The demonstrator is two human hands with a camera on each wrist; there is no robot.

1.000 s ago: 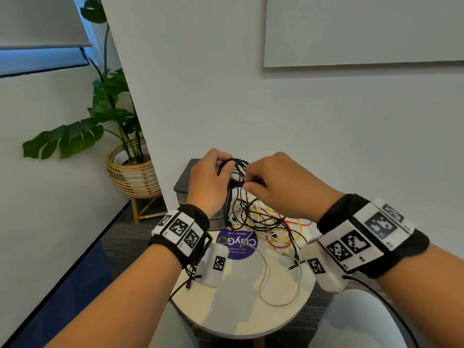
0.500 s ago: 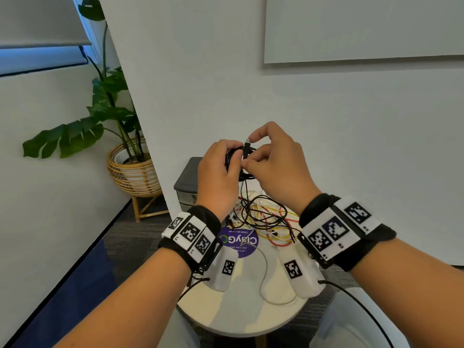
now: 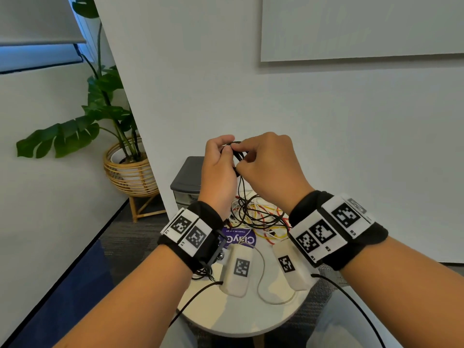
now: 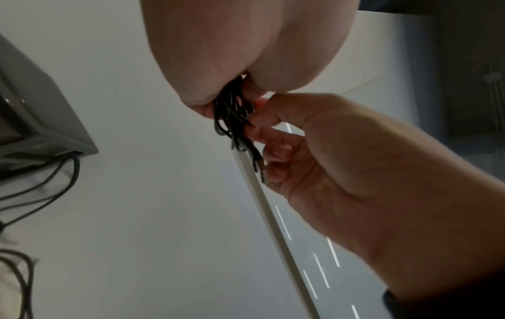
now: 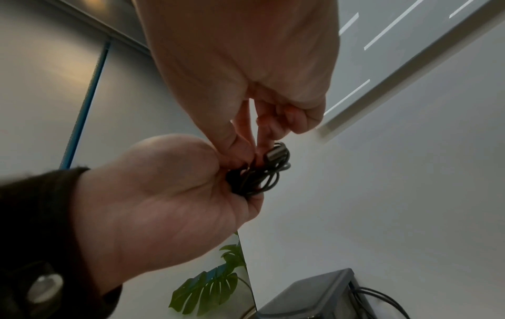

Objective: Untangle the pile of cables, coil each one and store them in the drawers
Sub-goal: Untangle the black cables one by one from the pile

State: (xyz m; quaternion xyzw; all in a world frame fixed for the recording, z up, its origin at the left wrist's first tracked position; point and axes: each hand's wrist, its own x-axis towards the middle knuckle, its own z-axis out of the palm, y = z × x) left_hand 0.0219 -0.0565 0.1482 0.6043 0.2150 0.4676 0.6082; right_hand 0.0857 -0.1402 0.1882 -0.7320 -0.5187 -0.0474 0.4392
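Round white table [image 3: 241,320] against a pale wall, drawer unit [image 3: 187,179] at its far left edge. Both hands raised above the table. Left hand [image 3: 218,172] grips a small coil of black cable [image 5: 256,172]; right hand [image 3: 268,164] pinches the cable end, metal plug [image 5: 274,154] showing. Step, by judgement: finishing the coil; a black strand hangs from the hands towards the pile [image 3: 261,217] of red, yellow, white and black cables on the table below. Next calls for tucking the plug, freeing that strand, then opening a drawer. Drawers' contents: cannot tell.

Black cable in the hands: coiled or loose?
Mostly coiled: black cable sits bunched in loops between left hand and right hand; a strand trails down toward the table pile.
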